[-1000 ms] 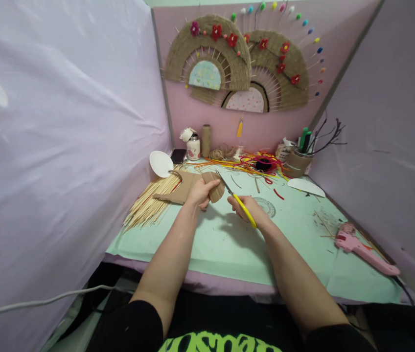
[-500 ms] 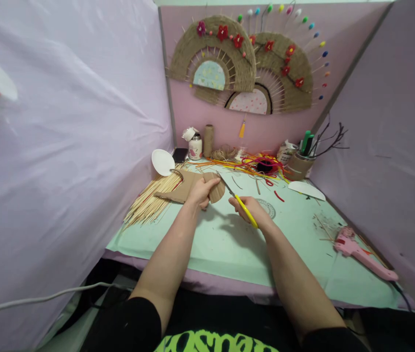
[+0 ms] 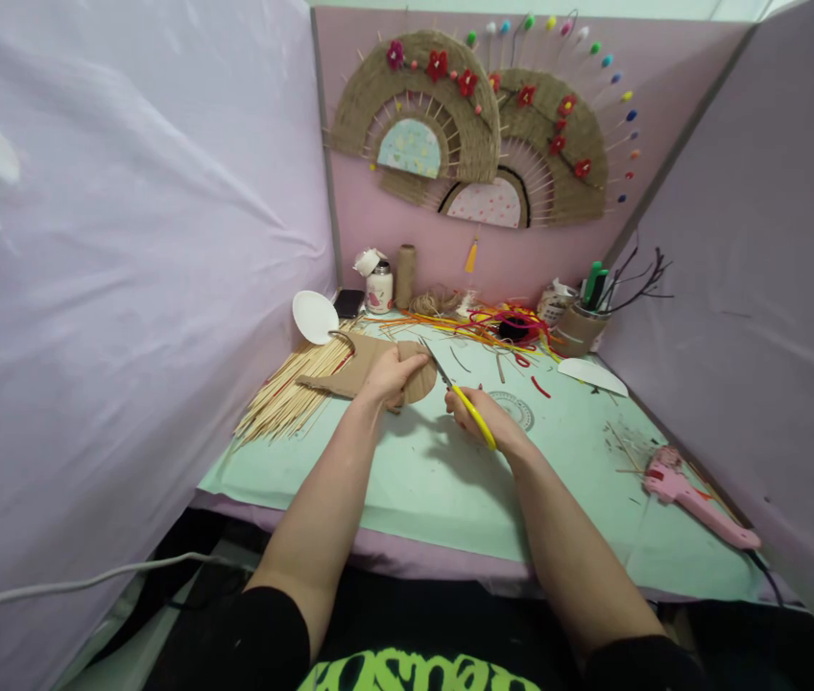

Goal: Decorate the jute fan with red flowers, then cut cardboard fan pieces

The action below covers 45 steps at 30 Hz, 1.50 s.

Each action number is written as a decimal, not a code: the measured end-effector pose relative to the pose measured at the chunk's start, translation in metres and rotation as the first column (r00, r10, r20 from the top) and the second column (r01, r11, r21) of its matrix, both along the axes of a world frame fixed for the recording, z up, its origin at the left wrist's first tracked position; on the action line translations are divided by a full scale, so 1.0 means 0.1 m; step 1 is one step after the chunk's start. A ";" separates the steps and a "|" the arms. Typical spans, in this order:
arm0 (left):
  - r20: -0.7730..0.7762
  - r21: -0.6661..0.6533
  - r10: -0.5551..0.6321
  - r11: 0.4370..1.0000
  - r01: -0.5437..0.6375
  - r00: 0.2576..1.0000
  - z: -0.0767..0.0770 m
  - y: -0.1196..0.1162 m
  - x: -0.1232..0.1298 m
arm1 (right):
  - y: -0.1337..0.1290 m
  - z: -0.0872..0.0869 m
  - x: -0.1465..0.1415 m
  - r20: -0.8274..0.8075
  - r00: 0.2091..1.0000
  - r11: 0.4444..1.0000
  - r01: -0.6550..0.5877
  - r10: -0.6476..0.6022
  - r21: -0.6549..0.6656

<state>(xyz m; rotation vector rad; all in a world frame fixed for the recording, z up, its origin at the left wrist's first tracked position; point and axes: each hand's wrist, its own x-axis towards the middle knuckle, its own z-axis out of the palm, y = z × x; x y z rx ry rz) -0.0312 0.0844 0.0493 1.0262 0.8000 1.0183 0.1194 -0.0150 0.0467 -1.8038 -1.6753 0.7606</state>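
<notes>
My left hand (image 3: 389,374) grips a rounded piece of brown cardboard (image 3: 422,382), thumb on top and fingers curled underneath. In my right hand (image 3: 477,415) is a pair of scissors (image 3: 474,415) with yellow handles. Their blades point up and left, and the tips are at the upper right rim of the rounded piece; whether they bite into it I cannot tell. A larger cardboard sheet (image 3: 339,380) with a curved cut-out lies under and left of my left hand. Beside my right hand a clear protractor (image 3: 514,411) rests on the table.
Thin bamboo sticks (image 3: 284,393) spread at the left. Pipe cleaners (image 3: 514,326), a bottle (image 3: 379,288) and a twine spool (image 3: 405,276) line the back. A pen holder (image 3: 580,328) stands back right; a pink glue gun (image 3: 699,499) lies at the right. Decorated fans (image 3: 421,106) hang on the back panel.
The view has shifted slightly. The rounded cardboard is turned a little in my left hand, and the scissors stay at its upper right rim.
</notes>
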 end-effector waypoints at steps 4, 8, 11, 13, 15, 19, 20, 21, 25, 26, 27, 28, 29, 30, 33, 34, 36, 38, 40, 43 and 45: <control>-0.005 -0.003 -0.007 1.000 0.007 1.000 0.00 0.01 -0.01 | -0.03 0.01 -0.03 -0.060 0.998 1.000 0.005 -0.006 -0.022; -0.009 0.016 -0.025 1.000 0.025 1.000 0.01 0.00 -0.02 | -0.01 -0.04 -0.03 -0.120 0.993 0.998 -0.003 -0.004 -0.060; -0.004 0.027 -0.053 0.998 0.053 0.999 0.03 -0.02 -0.02 | -0.02 -0.03 -0.03 -0.145 0.989 0.998 -0.015 0.006 -0.064; -0.002 0.034 -0.058 0.998 0.058 0.998 0.04 -0.02 -0.02 | -0.03 -0.01 -0.04 -0.158 0.987 0.997 -0.011 -0.001 -0.073; -0.003 0.032 -0.055 0.998 0.055 0.998 0.04 -0.03 -0.02 | -0.04 0.01 -0.05 -0.167 0.986 0.996 0.004 -0.019 -0.090; 0.002 0.018 -0.071 0.997 0.071 0.997 0.04 -0.02 -0.02 | -0.05 0.03 -0.06 -0.165 0.985 0.994 0.025 -0.042 -0.108; 0.004 0.016 -0.078 0.997 0.078 0.997 0.05 -0.02 -0.02 | -0.05 0.03 -0.06 -0.165 0.986 0.994 0.023 -0.041 -0.110; 0.005 0.013 -0.084 0.996 0.084 0.996 0.05 -0.02 -0.02 | -0.05 0.03 -0.05 -0.165 0.986 0.993 0.020 -0.039 -0.113; -0.010 0.017 -0.082 0.996 0.082 0.997 0.06 -0.03 -0.03 | -0.04 0.03 -0.03 -0.159 0.987 0.992 0.005 -0.025 -0.126; -0.012 0.021 -0.082 0.996 0.082 0.997 0.07 -0.04 -0.03 | -0.04 0.03 -0.03 -0.158 0.987 0.992 0.004 -0.025 -0.127; -0.013 0.023 -0.083 0.996 0.083 0.996 0.07 -0.04 -0.04 | -0.04 0.03 -0.03 -0.158 0.987 0.992 0.006 -0.027 -0.127; -0.013 0.025 -0.086 0.996 0.086 0.996 0.07 -0.05 -0.04 | -0.04 0.03 -0.03 -0.159 0.987 0.992 0.008 -0.028 -0.125; -0.012 0.026 -0.088 0.996 0.089 0.996 0.08 -0.05 -0.04 | -0.04 0.03 -0.03 -0.162 0.986 0.993 0.010 -0.029 -0.121; -0.010 0.027 -0.091 0.995 0.091 0.996 0.08 -0.05 -0.04 | -0.04 0.04 -0.03 -0.166 0.986 0.993 0.012 -0.031 -0.117; -0.014 0.021 -0.099 0.995 0.099 0.995 0.09 -0.06 -0.05 | -0.05 0.05 -0.05 -0.172 0.984 0.993 0.025 -0.045 -0.117; -0.017 0.019 -0.100 0.995 0.101 0.995 0.10 -0.06 -0.05 | -0.05 0.05 -0.05 -0.174 0.984 0.992 0.029 -0.049 -0.119; -0.019 0.018 -0.104 0.994 0.105 0.994 0.10 -0.06 -0.05 | -0.04 0.05 -0.05 -0.178 0.982 0.991 0.041 -0.064 -0.130; -0.022 0.023 -0.104 0.994 0.105 0.994 0.10 -0.05 -0.06 | -0.03 0.03 -0.04 -0.177 0.981 0.989 0.055 -0.079 -0.135; -0.041 0.028 -0.096 0.995 0.097 0.995 0.10 -0.04 -0.07 | -0.02 0.01 -0.02 -0.170 0.982 0.990 0.065 -0.086 -0.128; -0.077 0.036 -0.094 0.995 0.097 0.993 0.09 -0.03 -0.09 | 0.00 -0.02 0.00 -0.157 0.983 0.990 0.073 -0.091 -0.118; -0.078 0.025 -0.097 0.995 0.099 0.992 0.09 -0.02 -0.09 | 0.01 -0.03 0.01 -0.144 0.984 0.989 0.087 -0.104 -0.119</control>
